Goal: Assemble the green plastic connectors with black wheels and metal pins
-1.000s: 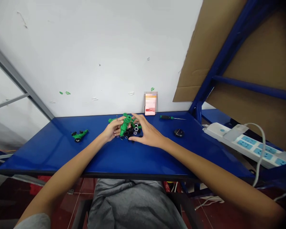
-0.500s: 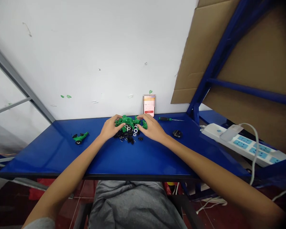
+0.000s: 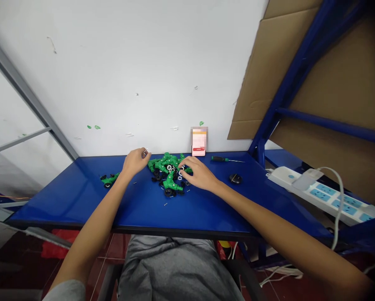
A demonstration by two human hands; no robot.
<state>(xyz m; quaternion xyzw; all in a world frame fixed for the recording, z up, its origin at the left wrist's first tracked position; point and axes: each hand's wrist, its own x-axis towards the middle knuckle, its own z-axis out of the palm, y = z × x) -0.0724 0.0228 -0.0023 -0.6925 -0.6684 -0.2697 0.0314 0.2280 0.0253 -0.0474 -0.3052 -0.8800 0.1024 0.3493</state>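
Note:
My left hand [image 3: 137,161] is left of a heap of parts, its fingers closed, with a small pale or metallic piece at the fingertips too small to name. Over the heap's right side, my right hand [image 3: 199,172] is open, thumb and curled fingers apart near white rings [image 3: 180,175]. The heap holds green plastic parts [image 3: 170,159], black pieces and several white rings. In front of it lies a jointed green piece [image 3: 171,182] with a black wheel [image 3: 168,192] beside its lower end. Small screws [image 3: 165,204] are scattered around on the blue table.
A partly assembled green toy [image 3: 108,179] with black wheels sits at left, partly behind my left forearm. Rightward lie a screwdriver [image 3: 220,159] and a round black object [image 3: 235,178]. A lit phone [image 3: 199,142] leans on the wall. A white power strip [image 3: 322,194] is at far right.
My left hand has left the heap and moved left. The right hand stays over its right side. A green piece now lies at the heap's front, and parts are spread wider. The view shifted slightly.

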